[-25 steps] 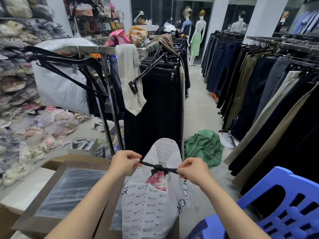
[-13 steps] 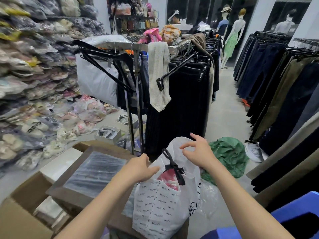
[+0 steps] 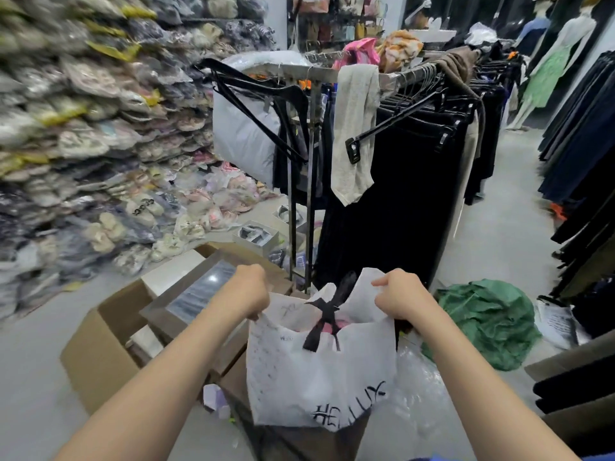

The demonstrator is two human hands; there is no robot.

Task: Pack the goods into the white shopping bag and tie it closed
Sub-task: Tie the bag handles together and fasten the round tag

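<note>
The white shopping bag [image 3: 319,371] with black lettering stands on a cardboard box in front of me. A black ribbon [image 3: 324,316] is knotted across its mouth, with loose ends hanging down and sticking up. Pink goods [image 3: 336,327] show just under the knot. My left hand [image 3: 249,287] is closed on the bag's upper left edge. My right hand [image 3: 397,296] is closed on the upper right edge. The rest of the contents is hidden inside.
Open cardboard boxes [image 3: 109,331] sit to the left of the bag. A metal clothes rack [image 3: 392,154] with dark garments stands right behind it. A green bundle [image 3: 482,321] lies on the floor to the right. Packed goods [image 3: 83,128] pile against the left wall.
Both hands let go of the pulled ribbon ends and took hold of the bag's top edges. The ribbon now hangs knotted. My view has swung left.
</note>
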